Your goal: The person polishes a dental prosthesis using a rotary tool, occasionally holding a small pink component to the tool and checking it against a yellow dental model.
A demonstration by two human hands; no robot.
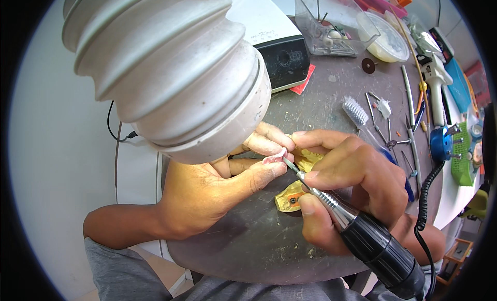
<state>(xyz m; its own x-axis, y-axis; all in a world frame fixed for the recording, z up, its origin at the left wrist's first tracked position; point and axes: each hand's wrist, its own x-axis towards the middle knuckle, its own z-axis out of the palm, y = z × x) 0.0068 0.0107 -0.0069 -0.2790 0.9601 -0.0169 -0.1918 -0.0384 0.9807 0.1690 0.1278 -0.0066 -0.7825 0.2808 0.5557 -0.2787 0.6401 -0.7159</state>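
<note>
Thumb and fingers of my left hand (202,197) pinch a small pink denture piece (274,156). My right hand (362,169) is closed round a black and silver rotary handpiece (375,242), held like a pen. The handpiece's slim tip reaches the right edge of the pink piece; whether it spins cannot be seen. Fingertips of both hands meet just above the piece. Below them lies a yellow plaster dental model (288,197) with a dark round hole in an orange patch. More yellow plaster shows behind my right fingers, partly hidden.
A ribbed white suction hose (171,83) hangs over the left side, its mouth close above my left hand. Behind are a white and black device (283,60) and a clear bin (331,37). To the right lie a brush (355,112), several small tools and a coiled black cord (425,197).
</note>
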